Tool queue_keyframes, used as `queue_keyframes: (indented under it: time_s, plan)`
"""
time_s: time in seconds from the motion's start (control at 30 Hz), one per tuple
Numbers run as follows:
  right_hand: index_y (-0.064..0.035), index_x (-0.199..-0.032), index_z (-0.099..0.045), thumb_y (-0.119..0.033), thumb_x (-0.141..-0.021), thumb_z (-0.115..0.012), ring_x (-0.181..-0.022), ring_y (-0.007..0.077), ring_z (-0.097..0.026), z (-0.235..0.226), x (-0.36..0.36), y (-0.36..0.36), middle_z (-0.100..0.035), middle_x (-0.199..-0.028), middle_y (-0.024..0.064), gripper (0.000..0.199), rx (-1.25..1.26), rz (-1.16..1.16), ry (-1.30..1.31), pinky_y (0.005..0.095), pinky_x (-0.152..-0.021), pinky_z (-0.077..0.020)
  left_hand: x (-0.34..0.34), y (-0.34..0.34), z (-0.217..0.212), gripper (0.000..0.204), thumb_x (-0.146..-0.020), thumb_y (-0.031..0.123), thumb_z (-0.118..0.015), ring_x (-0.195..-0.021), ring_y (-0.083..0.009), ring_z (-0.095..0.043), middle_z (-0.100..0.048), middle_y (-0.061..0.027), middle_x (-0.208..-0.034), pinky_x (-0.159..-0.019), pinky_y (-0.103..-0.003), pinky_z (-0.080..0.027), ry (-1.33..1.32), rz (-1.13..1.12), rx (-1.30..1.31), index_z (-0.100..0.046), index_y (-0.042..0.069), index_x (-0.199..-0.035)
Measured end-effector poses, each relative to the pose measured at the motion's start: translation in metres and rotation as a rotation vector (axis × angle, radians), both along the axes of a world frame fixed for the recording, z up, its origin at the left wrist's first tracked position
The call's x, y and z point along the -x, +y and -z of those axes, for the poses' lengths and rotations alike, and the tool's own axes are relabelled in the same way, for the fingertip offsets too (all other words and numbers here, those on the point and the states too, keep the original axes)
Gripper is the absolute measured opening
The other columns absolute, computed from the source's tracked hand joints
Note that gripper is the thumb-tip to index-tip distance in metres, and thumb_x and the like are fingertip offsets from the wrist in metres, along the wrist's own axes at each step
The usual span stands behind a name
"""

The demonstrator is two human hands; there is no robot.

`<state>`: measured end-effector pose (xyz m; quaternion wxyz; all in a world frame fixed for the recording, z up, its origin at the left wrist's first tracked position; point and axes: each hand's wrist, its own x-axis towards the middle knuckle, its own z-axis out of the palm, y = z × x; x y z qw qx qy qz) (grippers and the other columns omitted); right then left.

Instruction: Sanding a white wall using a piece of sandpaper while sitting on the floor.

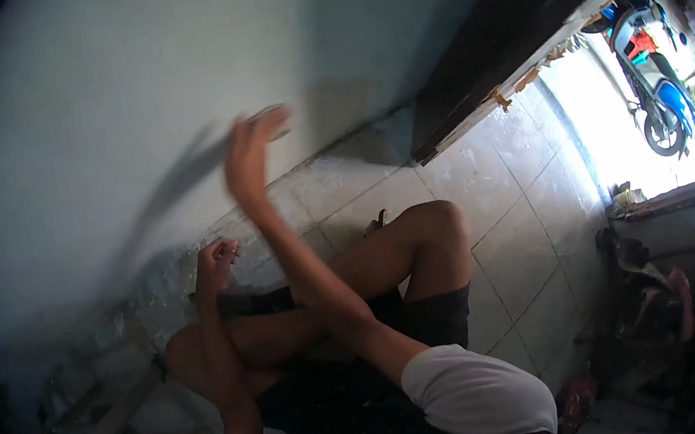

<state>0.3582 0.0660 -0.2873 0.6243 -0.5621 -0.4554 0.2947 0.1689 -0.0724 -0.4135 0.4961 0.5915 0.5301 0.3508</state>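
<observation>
My right hand (253, 155) is raised against the pale wall (136, 95), blurred by motion. Its fingers are closed on a thin, flat, light-coloured piece (277, 126) with a dark edge, whose kind I cannot make out. Lower and to the left, my left hand (217, 262) hangs in front of the wall's foot, its forearm across my bent leg. The fingers of that hand are loosely curled and partly apart, with nothing visible in them.
My bent legs (420, 247) are close below my arms on the tiled floor (522, 240). A dark door panel (507, 36) stands at upper right, beside a bright doorway with a blue motorcycle (652, 71) outside. A wooden frame (114, 424) lies lower left; dark clutter (651, 285) sits at right.
</observation>
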Motion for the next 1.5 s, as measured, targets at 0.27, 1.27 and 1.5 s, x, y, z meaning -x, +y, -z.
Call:
queue_keyframes:
  time_s: [0.27,1.27,1.5]
  plan:
    - [0.0166,-0.151,0.002,-0.032,-0.107,-0.043,-0.151,0.0448,0.013,-0.03,0.01,-0.013,0.015,-0.159,0.0359,0.079,0.101,0.126,0.312,0.051,-0.123,0.0034,-0.009,-0.002,-0.009,0.027,-0.099,0.024,-0.063,-0.067,-0.0089,-0.059,-0.066,-0.0042,-0.076,-0.062,-0.027,-0.048,0.16,0.003,0.093,-0.068,-0.002,-0.094]
    - [0.0128,-0.153,0.003,-0.04,-0.109,-0.028,-0.152,0.0415,0.014,-0.015,0.015,-0.006,0.012,-0.16,0.0348,0.076,-0.152,-0.041,0.425,0.0485,-0.123,0.0068,0.005,0.0,0.009,0.028,-0.1,0.026,-0.06,-0.07,-0.0089,-0.057,-0.065,-0.0028,-0.078,-0.065,-0.026,-0.047,0.214,-0.057,0.046,-0.068,0.0,-0.093]
    - [0.0129,-0.153,-0.002,-0.03,-0.109,-0.033,-0.153,0.0419,0.008,-0.031,-0.021,0.008,0.006,-0.162,0.0329,0.069,0.031,-0.085,0.766,0.0477,-0.124,0.002,0.004,0.002,0.004,0.035,-0.1,0.033,-0.062,-0.071,-0.0095,-0.058,-0.066,-0.0046,-0.08,-0.065,-0.027,-0.047,0.079,0.015,0.086,-0.066,-0.002,-0.097]
